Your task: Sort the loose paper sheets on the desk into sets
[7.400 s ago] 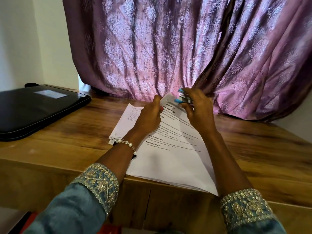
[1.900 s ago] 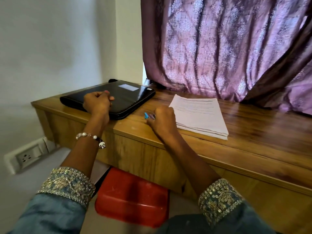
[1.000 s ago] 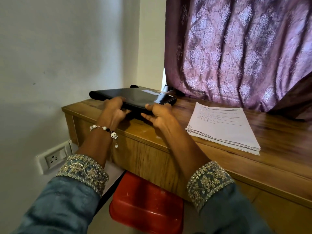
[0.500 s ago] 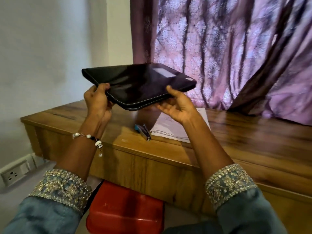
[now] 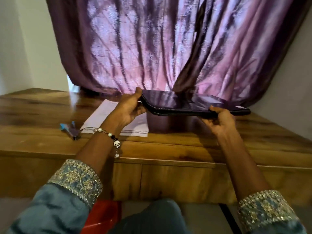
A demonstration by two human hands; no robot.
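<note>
Hands (image 5: 175,115) just beside paper stack (image 5: 108,120)

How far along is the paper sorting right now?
Looks done: the sheets lie in one squared stack of paper on the desk, with the stapler set down beside it. In hand: the left hand and right hand hold the black folder just above the desk. Whether separate sets exist in the stack can't be told.
</note>
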